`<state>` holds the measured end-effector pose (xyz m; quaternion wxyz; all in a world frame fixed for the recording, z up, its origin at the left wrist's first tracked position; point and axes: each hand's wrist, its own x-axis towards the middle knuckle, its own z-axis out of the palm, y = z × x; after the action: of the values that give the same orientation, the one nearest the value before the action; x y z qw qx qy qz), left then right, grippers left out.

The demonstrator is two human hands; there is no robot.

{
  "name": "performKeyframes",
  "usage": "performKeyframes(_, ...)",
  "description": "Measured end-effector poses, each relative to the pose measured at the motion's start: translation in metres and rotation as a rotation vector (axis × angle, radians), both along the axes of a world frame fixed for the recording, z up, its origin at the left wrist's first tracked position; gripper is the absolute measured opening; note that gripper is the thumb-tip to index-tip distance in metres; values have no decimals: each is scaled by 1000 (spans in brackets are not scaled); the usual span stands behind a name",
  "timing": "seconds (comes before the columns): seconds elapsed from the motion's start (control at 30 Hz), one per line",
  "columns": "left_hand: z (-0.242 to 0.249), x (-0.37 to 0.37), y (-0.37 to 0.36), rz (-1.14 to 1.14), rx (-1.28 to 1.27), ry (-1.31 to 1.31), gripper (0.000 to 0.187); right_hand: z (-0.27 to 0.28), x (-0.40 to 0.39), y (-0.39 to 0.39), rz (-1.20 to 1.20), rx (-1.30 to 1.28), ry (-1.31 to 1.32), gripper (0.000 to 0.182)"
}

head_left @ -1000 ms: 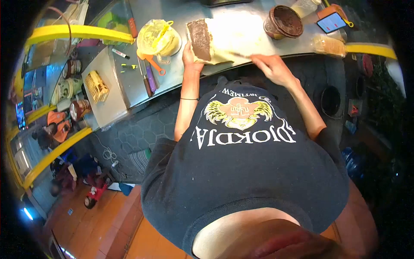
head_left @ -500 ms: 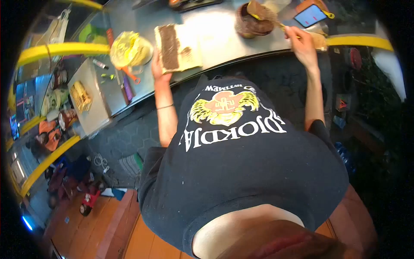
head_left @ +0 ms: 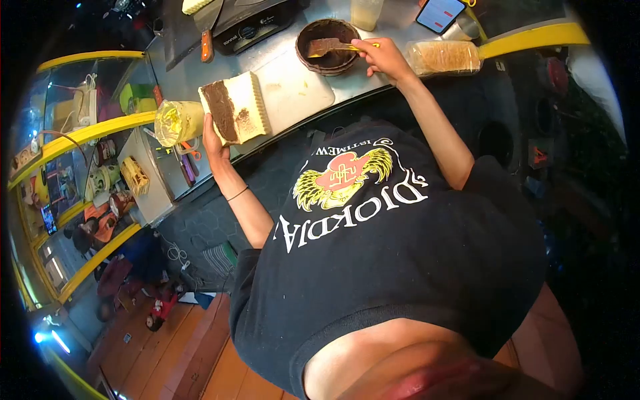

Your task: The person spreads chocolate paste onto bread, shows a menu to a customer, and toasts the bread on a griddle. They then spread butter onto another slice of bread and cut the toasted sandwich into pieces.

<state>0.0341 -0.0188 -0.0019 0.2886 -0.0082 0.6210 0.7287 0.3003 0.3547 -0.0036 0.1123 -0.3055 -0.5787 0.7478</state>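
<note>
At the left edge of a pale bread slab (head_left: 255, 107), partly covered with brown spread (head_left: 219, 105), my left hand (head_left: 215, 139) grips the side; some fingers are hidden. My right hand (head_left: 385, 59) is closed round the yellow handle of a spatula (head_left: 327, 47). The spatula's brown-coated blade lies inside a round bowl (head_left: 300, 48) with dark brown spread on its inner wall. A white board (head_left: 293, 83) lies between bread and bowl. Left of the bread stands a tub of yellow spread (head_left: 179, 123), wrapped in plastic.
A black stove (head_left: 257, 30) and an orange-handled tool (head_left: 206, 48) are at the back. Right of the bowl are packaged bread (head_left: 443, 57) and a phone (head_left: 440, 15). Yellow frame bars (head_left: 533, 40) flank the metal counter. People (head_left: 160, 310) are visible at the lower left.
The spatula has come down into the bowl, and my right hand has moved closer to it. The whole view has shifted and turned. My left hand is still at the bread.
</note>
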Motion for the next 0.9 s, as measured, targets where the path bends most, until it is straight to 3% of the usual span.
performKeyframes(0.07,4,3,2,15,-83,14,48,-4,1,12,38,2,-21,38)
performKeyframes(0.13,15,12,7,36,-132,7,49,-2,3,17,85,504,-127,38)
performKeyframes(0.27,24,18,13,11,-167,-7,52,10,-10,9,265,480,-91,39)
performKeyframes(0.4,31,24,21,80,-221,-38,50,0,-4,20,136,36,86,38)
performKeyframes(0.53,29,14,10,37,-122,-162,45,3,16,33,192,-204,92,33)
performKeyframes(0.57,27,17,5,114,-150,-78,40,3,19,35,256,-256,133,34)
performKeyframes(0.63,-7,-12,-23,-55,141,-179,39,11,25,24,318,-305,172,35)
performKeyframes(0.73,-5,-7,-25,-111,315,-221,41,44,13,-29,340,18,135,34)
performKeyframes(0.8,-9,-7,-24,-83,330,-216,41,28,-11,-57,526,219,269,31)
performKeyframes(0.87,-18,-11,-27,-79,359,-240,42,28,-36,-90,496,678,390,25)
performKeyframes(0.9,-22,-16,-29,-80,385,-259,42,29,-48,-106,501,685,392,25)
